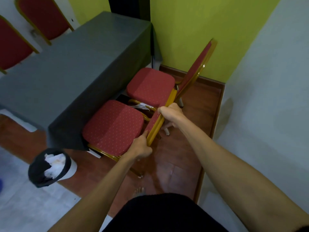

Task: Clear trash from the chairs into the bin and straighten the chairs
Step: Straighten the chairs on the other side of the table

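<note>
Two red padded chairs with gold frames stand side by side, their seats partly under a table. The near chair [113, 126] has its backrest top held at both ends: my left hand [141, 147] grips the near end and my right hand [170, 113] grips the far end. The far chair [150, 85] stands beyond it, its backrest [197, 64] slanting toward the green wall. A crumpled white paper [140, 106] lies in the gap between the two seats. A black-lined bin [48, 166] holding white paper trash stands on the floor at the left.
A table under a dark grey cloth [75, 64] fills the upper left. Two more red chair backs [43, 17] stand behind it. A green wall [200, 30] and a white wall [267, 97] close the corner. The floor strip is reddish brown, and my bare toes [139, 190] show below.
</note>
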